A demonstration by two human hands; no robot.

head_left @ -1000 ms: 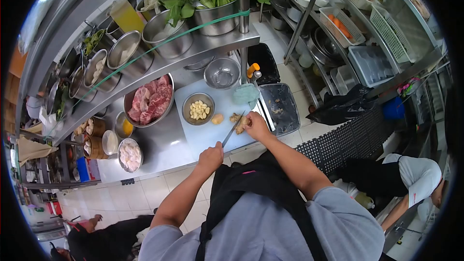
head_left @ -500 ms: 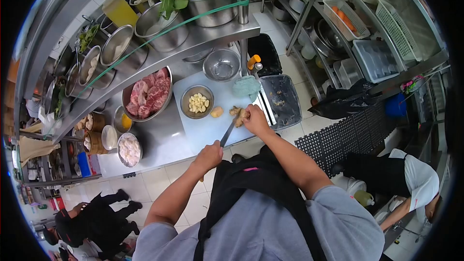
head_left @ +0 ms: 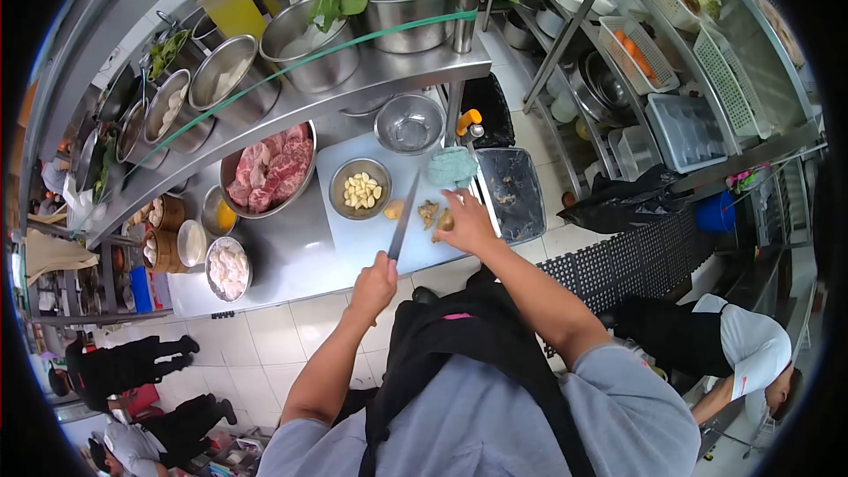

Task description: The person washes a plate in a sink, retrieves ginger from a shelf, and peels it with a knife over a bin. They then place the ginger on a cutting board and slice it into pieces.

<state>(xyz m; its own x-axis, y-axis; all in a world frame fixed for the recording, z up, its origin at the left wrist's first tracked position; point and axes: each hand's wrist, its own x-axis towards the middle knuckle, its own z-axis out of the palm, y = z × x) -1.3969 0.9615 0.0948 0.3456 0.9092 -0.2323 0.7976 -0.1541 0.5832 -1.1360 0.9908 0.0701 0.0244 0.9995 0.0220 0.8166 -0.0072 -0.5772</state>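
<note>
My left hand [head_left: 375,284] is closed around the handle of a knife [head_left: 404,219], its blade angled away over the white cutting board [head_left: 346,247]. My right hand [head_left: 470,225] has its thumb and fingers around a piece of unpeeled ginger [head_left: 444,222] at the board's right side. Another knobbly brown ginger piece [head_left: 427,213] lies just left of those fingers. Left of the blade rests a smooth, pale yellow peeled piece [head_left: 394,209]. A metal bowl of peeled garlic cloves [head_left: 360,192] stands on the board, and a green cloth [head_left: 451,166] is bunched at its far right corner.
A large bowl of raw meat [head_left: 269,168] and a bowl of pale pieces [head_left: 228,268] stand left. The metal shelf [head_left: 380,79] overhangs the counter's far side. A black bin [head_left: 512,199] is at right. One co-worker [head_left: 742,344] bends at lower right; others are lower left.
The knife has come off the ginger and its blade now points farther away. The ginger now shows as two separate pieces. My right hand's fingers have spread. Co-workers at lower left have moved.
</note>
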